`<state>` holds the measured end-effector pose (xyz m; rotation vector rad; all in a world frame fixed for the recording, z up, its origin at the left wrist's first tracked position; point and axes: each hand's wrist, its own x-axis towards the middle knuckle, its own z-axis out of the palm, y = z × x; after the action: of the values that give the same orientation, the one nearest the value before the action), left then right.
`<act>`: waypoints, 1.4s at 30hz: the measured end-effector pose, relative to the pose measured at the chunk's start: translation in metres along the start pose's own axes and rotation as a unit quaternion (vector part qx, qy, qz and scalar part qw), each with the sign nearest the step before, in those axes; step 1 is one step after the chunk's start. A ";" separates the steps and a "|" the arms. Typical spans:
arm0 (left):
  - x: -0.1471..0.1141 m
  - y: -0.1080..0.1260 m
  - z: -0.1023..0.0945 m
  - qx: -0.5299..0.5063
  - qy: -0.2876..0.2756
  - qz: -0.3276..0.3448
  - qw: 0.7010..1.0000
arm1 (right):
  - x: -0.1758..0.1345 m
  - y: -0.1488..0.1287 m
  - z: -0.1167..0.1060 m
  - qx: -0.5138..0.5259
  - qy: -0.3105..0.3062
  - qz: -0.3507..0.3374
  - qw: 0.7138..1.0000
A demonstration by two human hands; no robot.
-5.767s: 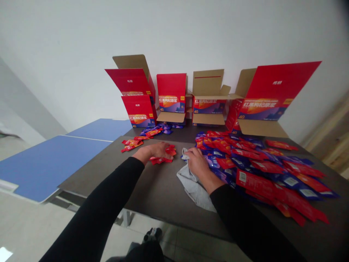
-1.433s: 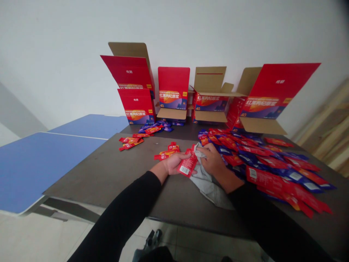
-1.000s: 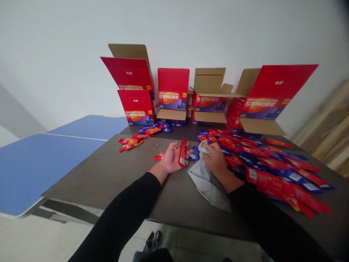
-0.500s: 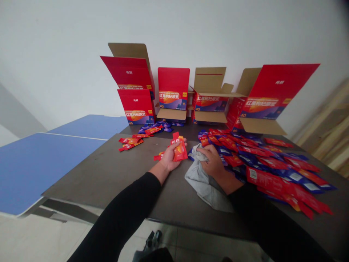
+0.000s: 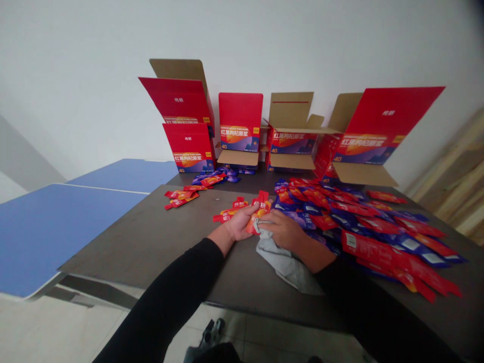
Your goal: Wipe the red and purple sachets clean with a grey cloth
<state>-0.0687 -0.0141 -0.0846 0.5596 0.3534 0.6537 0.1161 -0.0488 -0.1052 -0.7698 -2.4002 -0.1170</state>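
Observation:
My left hand (image 5: 240, 222) is closed on a red and orange pouch (image 5: 261, 204), held above the dark tabletop with its narrow spout end pointing away from me. A grey cloth (image 5: 278, 257) is bunched in my right hand (image 5: 284, 231), and its upper fold presses against the lower part of that pouch. The rest of the cloth trails down onto the table. Just beyond my left hand lie more red pouches (image 5: 227, 214). To the right of my right hand spreads a heap of red and purple pouches (image 5: 351, 212).
Several red cardboard boxes with raised flaps line the wall, among them a left box (image 5: 191, 148), a middle box (image 5: 241, 121) and a right box (image 5: 378, 131). Small pouch groups (image 5: 182, 196) lie at the left. A blue table (image 5: 83, 222) adjoins the dark table (image 5: 151, 242).
My right hand has moved left with the cloth, onto the pouch in my left hand. The pouch has shifted slightly to the right and lower, uncovering more of the pouches behind it.

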 end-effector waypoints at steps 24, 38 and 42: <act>-0.007 0.004 0.002 0.036 0.024 -0.047 0.998 | -0.002 0.019 -0.004 -0.041 0.242 0.188 0.951; -0.004 -0.006 0.005 0.017 0.042 -0.094 0.995 | 0.009 -0.026 0.008 -0.032 0.098 -0.035 0.994; -0.001 -0.011 0.002 0.043 0.048 -0.078 0.995 | 0.008 -0.020 0.012 0.003 0.126 0.058 0.990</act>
<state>-0.0633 -0.0229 -0.0897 0.5769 0.5132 0.5169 0.0939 -0.0581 -0.1084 -0.8376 -2.1121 -0.1511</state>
